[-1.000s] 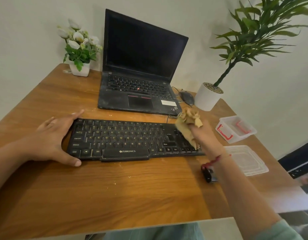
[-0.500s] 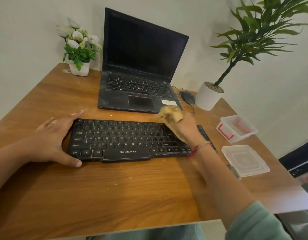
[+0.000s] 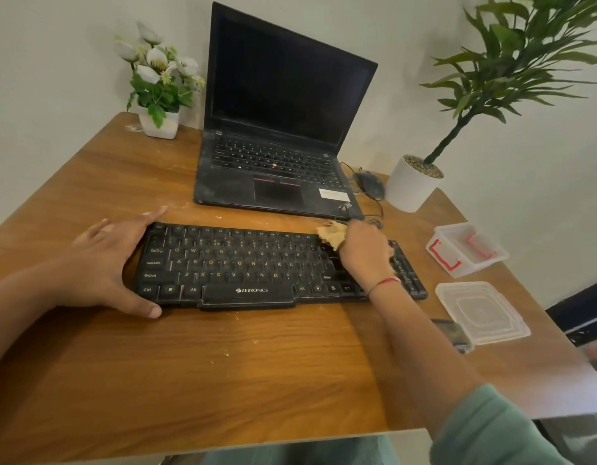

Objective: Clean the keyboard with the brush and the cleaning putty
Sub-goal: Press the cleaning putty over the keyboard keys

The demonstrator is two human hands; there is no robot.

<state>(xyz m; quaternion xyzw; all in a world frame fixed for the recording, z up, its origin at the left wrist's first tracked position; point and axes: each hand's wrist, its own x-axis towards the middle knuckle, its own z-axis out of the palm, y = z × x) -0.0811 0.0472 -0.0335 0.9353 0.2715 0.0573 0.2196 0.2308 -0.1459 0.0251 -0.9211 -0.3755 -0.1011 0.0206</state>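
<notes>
Left hand (image 3: 102, 263), fingers straight, braces the keyboard (image 3: 240, 263) end; right hand (image 3: 364, 253) clutches putty (image 3: 332, 234) at its far edge.

Black keyboard (image 3: 250, 263) with yellow lettering, lying flat, dusty, crumpled tan putty (image 3: 330, 233) gripped in the right hand (image 3: 364, 253), pressed on the keys toward its far right edge

Putty (image 3: 331, 233) leftward, onto keyboard (image 3: 250, 263).
</notes>
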